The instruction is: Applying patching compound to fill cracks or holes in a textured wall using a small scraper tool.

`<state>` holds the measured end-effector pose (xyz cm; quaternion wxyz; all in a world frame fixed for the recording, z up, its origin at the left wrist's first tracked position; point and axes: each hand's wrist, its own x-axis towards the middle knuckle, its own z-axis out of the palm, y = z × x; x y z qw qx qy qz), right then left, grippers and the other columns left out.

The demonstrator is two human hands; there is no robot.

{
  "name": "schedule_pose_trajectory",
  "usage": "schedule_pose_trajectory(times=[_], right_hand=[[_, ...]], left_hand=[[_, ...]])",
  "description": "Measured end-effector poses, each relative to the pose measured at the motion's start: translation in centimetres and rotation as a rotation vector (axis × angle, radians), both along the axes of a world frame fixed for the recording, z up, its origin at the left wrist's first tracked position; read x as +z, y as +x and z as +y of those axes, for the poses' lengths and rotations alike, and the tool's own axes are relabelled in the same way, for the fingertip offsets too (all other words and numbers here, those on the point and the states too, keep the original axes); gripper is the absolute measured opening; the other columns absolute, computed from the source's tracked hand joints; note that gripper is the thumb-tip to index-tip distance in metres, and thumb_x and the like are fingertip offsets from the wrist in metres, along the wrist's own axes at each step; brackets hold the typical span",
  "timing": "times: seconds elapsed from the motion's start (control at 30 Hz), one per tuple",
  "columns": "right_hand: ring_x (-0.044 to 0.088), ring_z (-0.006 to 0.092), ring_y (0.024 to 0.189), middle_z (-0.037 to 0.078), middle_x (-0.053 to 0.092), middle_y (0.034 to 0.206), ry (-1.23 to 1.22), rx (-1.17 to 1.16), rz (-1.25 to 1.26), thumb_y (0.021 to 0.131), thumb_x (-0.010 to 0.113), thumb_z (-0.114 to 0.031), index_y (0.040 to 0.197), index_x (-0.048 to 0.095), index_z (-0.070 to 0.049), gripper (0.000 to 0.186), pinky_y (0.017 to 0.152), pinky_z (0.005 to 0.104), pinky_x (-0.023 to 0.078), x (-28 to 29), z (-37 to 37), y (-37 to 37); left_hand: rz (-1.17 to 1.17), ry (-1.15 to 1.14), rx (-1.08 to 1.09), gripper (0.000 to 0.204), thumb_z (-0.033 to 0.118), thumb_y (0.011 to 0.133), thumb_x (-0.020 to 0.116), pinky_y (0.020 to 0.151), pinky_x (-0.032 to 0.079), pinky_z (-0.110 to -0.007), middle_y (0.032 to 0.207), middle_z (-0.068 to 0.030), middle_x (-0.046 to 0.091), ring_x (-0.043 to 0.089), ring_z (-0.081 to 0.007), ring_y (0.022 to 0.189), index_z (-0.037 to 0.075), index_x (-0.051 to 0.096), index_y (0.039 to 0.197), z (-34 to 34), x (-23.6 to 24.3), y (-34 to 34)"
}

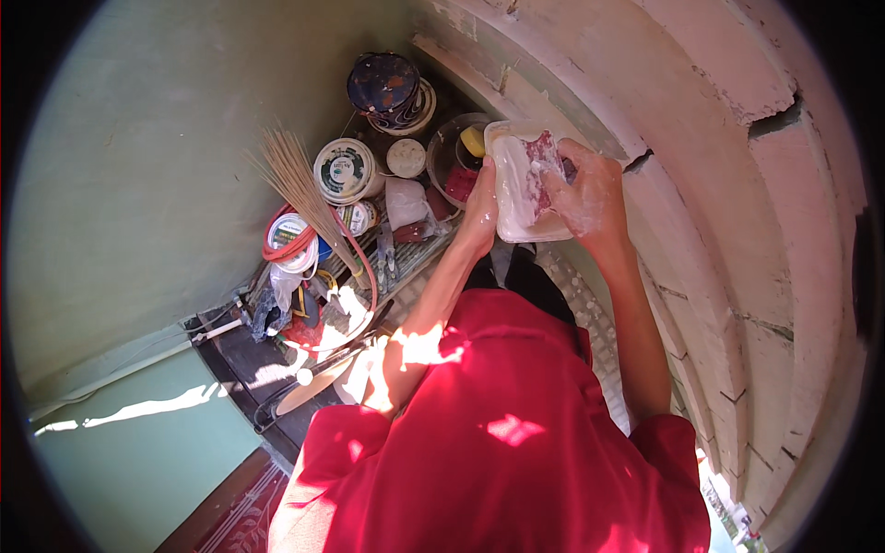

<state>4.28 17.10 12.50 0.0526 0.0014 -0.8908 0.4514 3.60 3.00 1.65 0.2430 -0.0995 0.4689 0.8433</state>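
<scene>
A white rectangular plastic tub point(509, 170) is up in front of me, its inside coated with white paste. My left hand point(480, 210) is closed on the tub's left side, with the thumb by the rim. Over the tub's right half, my right hand point(591, 195), smeared with white, has its fingers closed on a reddish-pink, paste-covered piece point(542, 164). It looks like a cloth or sponge, but the kind is not certain. The fingertips are partly hidden behind that piece.
Left of the tub, a shelf holds a dark paint-stained bucket point(383, 85), lidded tubs point(345, 170), a bundle of thin sticks point(297, 175) and a clear basin point(450, 152) with a yellow sponge point(472, 141). A cracked stepped wall point(719, 175) curves along the right.
</scene>
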Motion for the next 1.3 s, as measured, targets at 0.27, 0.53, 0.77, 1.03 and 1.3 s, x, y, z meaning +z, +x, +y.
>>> schedule_pose_trajectory(times=[0.27,0.53,0.77,1.03,1.3], right_hand=[[0.058,0.0415,0.068,0.025,0.058,0.073,0.043,-0.076,-0.047,0.07,0.062,-0.011,0.085,0.059,0.004,0.021,0.065,0.0397,0.047,-3.0,1.6,1.5],[0.057,0.0348,0.061,0.023,0.057,0.07,0.052,-0.133,0.038,0.071,0.062,-0.009,0.085,0.058,0.002,0.018,0.06,0.0363,0.046,-1.3,3.6,2.6],[0.056,0.0347,0.059,0.022,0.057,0.069,-0.045,-0.108,-0.032,0.073,0.064,-0.011,0.085,0.058,0.002,0.019,0.059,0.0368,0.046,-0.8,1.2,3.4],[0.058,0.0362,0.063,0.023,0.058,0.071,0.024,-0.155,-0.061,0.072,0.062,-0.011,0.085,0.058,0.004,0.019,0.062,0.0377,0.046,-2.1,0.6,3.8],[0.059,0.038,0.062,0.022,0.059,0.068,0.044,-0.189,0.047,0.072,0.061,-0.009,0.087,0.061,0.001,0.019,0.06,0.0374,0.048,-0.6,2.0,4.1]], left_hand=[[-0.044,0.046,-0.022,0.062,0.049,0.101,0.024,0.099,0.043,-0.034,0.131,-0.0139,0.051,0.054,-0.0204,0.115,0.001,0.034,0.139,0.5,-1.1,0.6],[-0.028,0.04,-0.02,0.064,0.05,0.101,0.025,0.101,0.043,-0.035,0.134,-0.0155,0.048,0.052,-0.0229,0.12,0.0,0.032,0.14,0.5,-0.5,1.8],[-0.013,0.031,-0.034,0.063,0.05,0.101,0.024,0.101,0.043,-0.035,0.132,-0.015,0.049,0.053,-0.0219,0.118,0.0,0.033,0.14,1.1,-0.8,1.8],[-0.02,0.04,-0.039,0.062,0.049,0.101,0.023,0.1,0.043,-0.034,0.131,-0.0147,0.05,0.053,-0.0208,0.117,0.001,0.033,0.139,0.8,-0.6,1.9],[-0.039,0.061,-0.012,0.065,0.05,0.1,0.029,0.102,0.04,-0.034,0.139,-0.0158,0.043,0.049,-0.0224,0.121,-0.001,0.03,0.141,0.3,-2.2,2.4]])
